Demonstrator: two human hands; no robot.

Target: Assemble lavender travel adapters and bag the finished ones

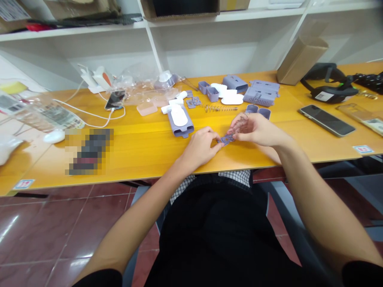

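Near the table's front edge, my left hand (202,146) pinches the left end of a small purple plastic plate (226,139). My right hand (255,129) has its fingers closed around a thin metal coil spring (241,122), whose lower end meets the plate. Partly behind my right hand stand two small purple cups (251,109). To the left of my hands lies a purple housing (182,126) with a white oval piece (179,116) on it. Farther back are flat purple plates (194,102) and another coil spring (223,108) lying on its side.
Behind are more purple cups (212,94), white oval pieces (232,99) and perforated purple housings (261,94). On the right lie a phone (326,120), a black headset (329,89) and a cardboard box (303,59). Leftward are a cabled phone (115,99), clear plastic bags (137,85) and a pixelated object (92,151).
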